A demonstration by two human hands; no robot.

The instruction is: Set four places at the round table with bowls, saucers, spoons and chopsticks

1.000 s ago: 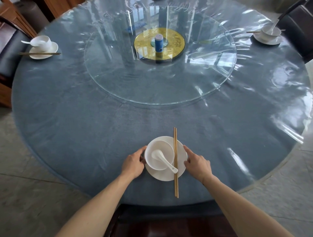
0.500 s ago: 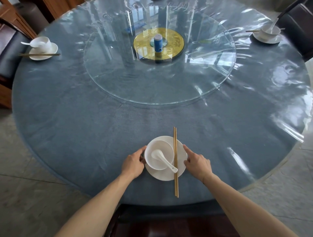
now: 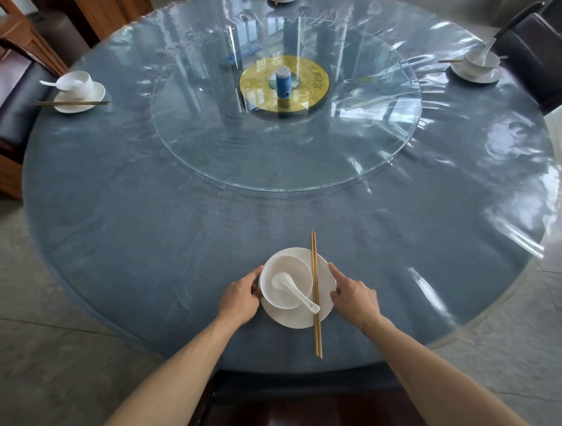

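At the near edge of the round blue table [image 3: 152,231] lies a white saucer [image 3: 326,281] with a white bowl [image 3: 282,269] on its left half. A white spoon [image 3: 293,290] rests in the bowl, handle pointing lower right. A pair of wooden chopsticks [image 3: 315,292] lies across the saucer's right side, pointing away from me. My left hand [image 3: 240,296] touches the bowl and saucer rim from the left. My right hand [image 3: 354,295] touches the saucer rim from the right. Two more set places stand at the far left [image 3: 80,92] and far right [image 3: 477,65].
A glass turntable [image 3: 286,158] covers the table's middle, with a gold disc and a small blue cylinder [image 3: 283,82] at its centre. Dark chairs stand at the left [image 3: 15,91], right [image 3: 535,57] and right below me. Another dish edge [image 3: 281,1] shows at the far side.
The hands and the near place setting have stayed put; only the camera has shifted very slightly.
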